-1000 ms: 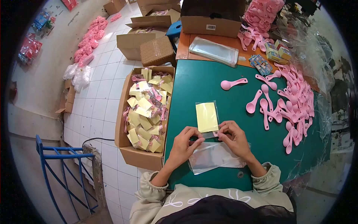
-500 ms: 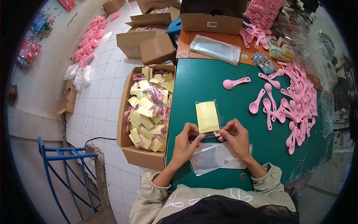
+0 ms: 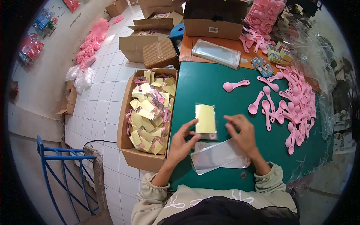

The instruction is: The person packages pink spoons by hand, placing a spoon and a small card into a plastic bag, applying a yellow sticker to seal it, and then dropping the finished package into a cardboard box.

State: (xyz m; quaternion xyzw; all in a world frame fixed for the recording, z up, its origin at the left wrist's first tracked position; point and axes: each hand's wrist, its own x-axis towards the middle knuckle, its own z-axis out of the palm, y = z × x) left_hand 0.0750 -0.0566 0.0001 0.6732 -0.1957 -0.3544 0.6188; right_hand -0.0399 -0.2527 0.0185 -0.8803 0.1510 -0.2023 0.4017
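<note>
A clear plastic packet with a yellow card [image 3: 205, 119] in it is in front of me, above the green table. A bit of pink shows at its lower edge. My left hand [image 3: 182, 144] grips the packet's lower left side, thumb near the bottom corner and index finger along the card's edge. To the right, my right hand [image 3: 243, 134] is apart from the packet, fingers spread and slightly blurred, holding nothing. Beneath and between the hands lie flat clear plastic bags [image 3: 219, 157], partly covered by my right hand.
Left of the table stands a carton [image 3: 144, 159] full of packets with yellow cards. Pink spoons [image 3: 296, 101] are heaped on the right, with a single spoon [image 3: 236, 85] apart. More clear bags [image 3: 216, 53], small printed cards [image 3: 263, 66] and an open box [image 3: 213, 28] are at the back.
My right hand has let go of the packet and moved right, its fingers opening. The packet has turned slightly and shifted a little left; my left hand stays at it.
</note>
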